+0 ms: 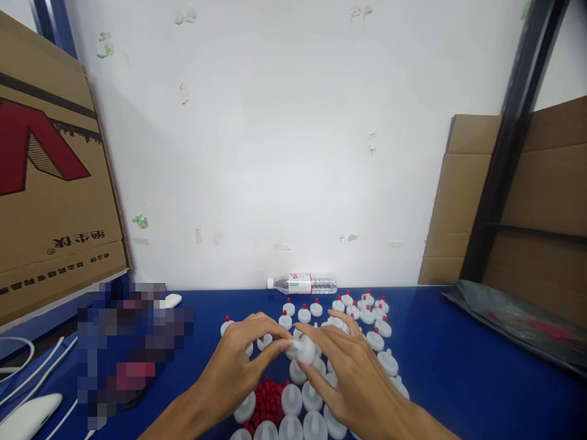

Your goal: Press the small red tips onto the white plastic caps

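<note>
My left hand (pixel 238 360) and my right hand (pixel 353 366) meet over the blue table (pixel 458 366), both pinching one small white cap (pixel 305 349) between their fingertips. Below and around them lie several white caps (pixel 302 397), some fitted with red tips (pixel 367 311). A heap of small red plugs (pixel 268 397) sits just under my left wrist. My fingers hide part of the held cap.
A clear plastic water bottle (pixel 302 283) lies on its side against the white wall. A cardboard box (pixel 50 183) leans at the left, more cardboard (pixel 541 201) at the right behind a dark post. A black bag (pixel 518 324) lies right. White cables (pixel 27 379) trail at left.
</note>
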`<state>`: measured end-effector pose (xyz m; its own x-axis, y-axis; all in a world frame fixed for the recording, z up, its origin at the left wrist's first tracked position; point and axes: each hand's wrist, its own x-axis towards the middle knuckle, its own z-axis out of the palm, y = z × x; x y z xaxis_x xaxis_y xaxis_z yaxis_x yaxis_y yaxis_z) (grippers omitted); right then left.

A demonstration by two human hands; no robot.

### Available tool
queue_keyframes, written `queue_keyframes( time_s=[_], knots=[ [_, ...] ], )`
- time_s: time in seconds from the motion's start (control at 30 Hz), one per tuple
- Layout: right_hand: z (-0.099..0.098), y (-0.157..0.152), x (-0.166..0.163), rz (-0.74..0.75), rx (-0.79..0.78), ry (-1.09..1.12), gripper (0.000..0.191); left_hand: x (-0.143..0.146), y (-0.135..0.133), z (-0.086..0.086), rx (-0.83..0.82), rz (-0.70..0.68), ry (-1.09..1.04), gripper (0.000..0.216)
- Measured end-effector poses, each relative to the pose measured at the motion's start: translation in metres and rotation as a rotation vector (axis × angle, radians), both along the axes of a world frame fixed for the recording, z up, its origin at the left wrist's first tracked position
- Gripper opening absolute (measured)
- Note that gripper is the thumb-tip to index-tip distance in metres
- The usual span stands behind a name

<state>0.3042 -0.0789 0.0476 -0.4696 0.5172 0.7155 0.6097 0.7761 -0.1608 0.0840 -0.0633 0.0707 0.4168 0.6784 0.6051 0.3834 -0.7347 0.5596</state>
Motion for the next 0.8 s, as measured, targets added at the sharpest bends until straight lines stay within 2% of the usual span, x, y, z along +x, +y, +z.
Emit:
queue_keyframes(
  time_s=[0.07, 0.13, 0.23, 0.4, 0.57, 0.8],
  knots=[
    [-0.001, -0.001, 0.000, 0.008, 0.013, -0.009, 0.044, -0.001, 0.002, -0.002, 0.025, 0.011, 0.020, 0.012],
    [0.000, -0.001, -0.001, 0.012, 0.018, -0.007, 0.041, -0.005, 0.005, -0.003, 0.120, 0.015, 0.076, 0.011],
    [0.002, 0.000, -0.001, -0.009, 0.028, 0.015, 0.036, -0.014, 0.012, -0.004, 0.228, 0.037, 0.252, 0.017],
    [0.002, 0.002, 0.001, -0.018, 0.031, 0.027, 0.038, -0.027, 0.021, -0.005, 0.056, -0.059, 0.525, 0.020],
    [0.000, 0.001, 0.001, 0.001, 0.030, 0.009, 0.038, -0.030, 0.015, -0.006, -0.072, -0.078, 0.527, 0.020],
    [0.001, 0.001, 0.000, 0.005, 0.023, -0.002, 0.038, -0.032, 0.005, 0.005, -0.147, -0.070, 0.559, 0.024]
  ],
)
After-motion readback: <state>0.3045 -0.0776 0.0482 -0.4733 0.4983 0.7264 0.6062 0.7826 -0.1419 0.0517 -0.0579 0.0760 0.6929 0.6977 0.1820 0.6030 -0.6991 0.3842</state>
